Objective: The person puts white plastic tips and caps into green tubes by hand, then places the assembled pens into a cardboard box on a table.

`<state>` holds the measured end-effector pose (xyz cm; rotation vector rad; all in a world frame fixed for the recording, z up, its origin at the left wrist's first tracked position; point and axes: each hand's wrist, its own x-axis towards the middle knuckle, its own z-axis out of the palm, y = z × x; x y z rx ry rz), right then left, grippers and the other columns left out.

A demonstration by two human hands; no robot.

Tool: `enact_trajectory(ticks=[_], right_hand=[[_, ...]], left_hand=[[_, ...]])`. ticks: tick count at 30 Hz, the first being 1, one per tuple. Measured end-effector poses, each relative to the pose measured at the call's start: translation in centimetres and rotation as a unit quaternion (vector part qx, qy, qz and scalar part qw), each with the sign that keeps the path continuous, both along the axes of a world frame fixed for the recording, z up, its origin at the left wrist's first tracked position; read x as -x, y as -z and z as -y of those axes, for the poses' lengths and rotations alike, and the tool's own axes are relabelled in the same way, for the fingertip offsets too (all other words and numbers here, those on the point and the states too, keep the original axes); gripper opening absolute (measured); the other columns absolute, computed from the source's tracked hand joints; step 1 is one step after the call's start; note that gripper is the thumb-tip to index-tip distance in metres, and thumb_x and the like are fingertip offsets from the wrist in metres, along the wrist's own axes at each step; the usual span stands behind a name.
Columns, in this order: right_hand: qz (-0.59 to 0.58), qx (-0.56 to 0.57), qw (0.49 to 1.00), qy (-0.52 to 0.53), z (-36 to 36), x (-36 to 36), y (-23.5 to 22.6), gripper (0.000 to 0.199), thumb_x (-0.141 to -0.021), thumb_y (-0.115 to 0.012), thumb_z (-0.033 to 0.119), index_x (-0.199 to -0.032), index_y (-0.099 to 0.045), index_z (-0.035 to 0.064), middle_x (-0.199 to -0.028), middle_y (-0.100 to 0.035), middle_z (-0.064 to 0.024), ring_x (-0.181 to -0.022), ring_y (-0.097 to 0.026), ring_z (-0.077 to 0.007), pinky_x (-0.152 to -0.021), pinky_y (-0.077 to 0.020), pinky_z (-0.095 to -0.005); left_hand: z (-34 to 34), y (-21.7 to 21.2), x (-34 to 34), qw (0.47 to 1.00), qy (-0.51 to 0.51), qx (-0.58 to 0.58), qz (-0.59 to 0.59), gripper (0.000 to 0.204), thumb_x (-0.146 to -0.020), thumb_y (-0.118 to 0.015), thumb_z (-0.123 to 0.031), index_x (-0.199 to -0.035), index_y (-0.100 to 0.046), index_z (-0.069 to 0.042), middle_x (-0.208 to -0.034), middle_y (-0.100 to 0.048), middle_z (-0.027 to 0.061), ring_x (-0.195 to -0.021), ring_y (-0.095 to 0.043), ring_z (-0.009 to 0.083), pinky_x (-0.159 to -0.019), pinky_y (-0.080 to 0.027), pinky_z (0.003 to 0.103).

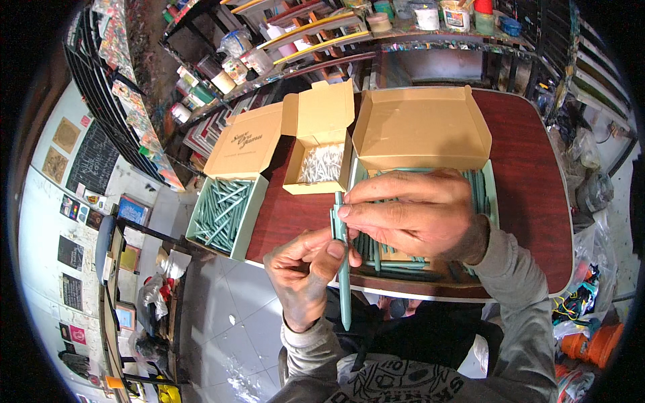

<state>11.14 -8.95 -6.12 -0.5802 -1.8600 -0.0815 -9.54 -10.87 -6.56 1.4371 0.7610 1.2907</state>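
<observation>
A grey-green pen point(345, 289) with a side clip is held upright in front of me, its narrow tip pointing down. My left hand point(300, 272) is closed around the middle of the barrel, thumb on the front. My right hand point(420, 211) pinches the upper end near the clip, its palm covering part of the box behind. That open cardboard box point(422, 127) holds several rows of green pens. A smaller box point(304, 187) beyond the pen contains many small white pieces. At the left, another open box point(248, 228) is full of loose green pen parts.
All three boxes stand on a dark red wooden table point(531, 161) with a pale edge. Behind it, shelves point(457, 41) carry paint pots and jars. Plastic bags point(591, 242) and orange pots point(594, 346) lie to the right. A tiled floor point(232, 322) shows at lower left.
</observation>
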Motion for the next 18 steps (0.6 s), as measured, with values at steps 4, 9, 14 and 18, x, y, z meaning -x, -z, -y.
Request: enact_trajectory(ticks=[4, 9, 14, 18], right_hand=[[0.027, -0.019, 0.999, 0.005, 0.0, -0.1, 0.3, 0.021, -0.08, -0.074, 0.011, -0.1, -0.073, 0.0081, -0.103, -0.069, -0.0043, -0.079, -0.071, -0.0184, -0.062, -0.0578, -0.0281], [0.04, 0.05, 0.998, -0.001, 1.0, 0.2, -0.5, 0.023, -0.07, -0.08, 0.003, -0.092, -0.072, 0.0048, -0.091, -0.07, -0.0076, -0.076, -0.071, -0.0207, -0.064, -0.0564, -0.0304], [0.062, 0.0, 0.997, 0.041, 0.6, 0.3, 0.1, 0.025, -0.076, -0.072, 0.011, -0.098, -0.062, 0.0066, -0.082, -0.054, -0.004, -0.062, -0.063, -0.0176, -0.051, -0.0515, -0.03], [0.15, -0.023, 0.987, 0.044, 1.3, 0.0, -0.5, 0.035, -0.069, -0.078, 0.009, -0.101, -0.068, -0.0005, -0.091, -0.065, -0.0085, -0.065, -0.065, -0.0171, -0.055, -0.0516, -0.0279]], left_hand=[[0.3, -0.1, 0.1, 1.0, -0.009, 0.002, -0.011, 0.017, -0.09, -0.069, -0.005, -0.104, -0.074, 0.004, -0.077, -0.071, 0.0087, -0.066, -0.063, 0.011, -0.059, -0.046, 0.022], [0.1, 0.0, 0.7, 0.998, 0.001, -0.029, -0.054, 0.019, -0.091, -0.071, -0.009, -0.105, -0.074, 0.004, -0.078, -0.071, 0.0079, -0.065, -0.061, 0.0102, -0.06, -0.046, 0.021], [-0.2, 0.0, 0.0, 0.992, -0.066, -0.044, -0.097, 0.028, -0.093, -0.073, -0.016, -0.11, -0.072, 0.005, -0.088, -0.072, 0.0067, -0.072, -0.06, 0.0079, -0.063, -0.045, 0.02], [-1.2, -0.4, -0.7, 0.997, -0.062, -0.031, -0.036, 0.029, -0.093, -0.074, -0.018, -0.112, -0.073, 0.004, -0.09, -0.071, 0.0054, -0.075, -0.059, 0.0065, -0.064, -0.046, 0.02]])
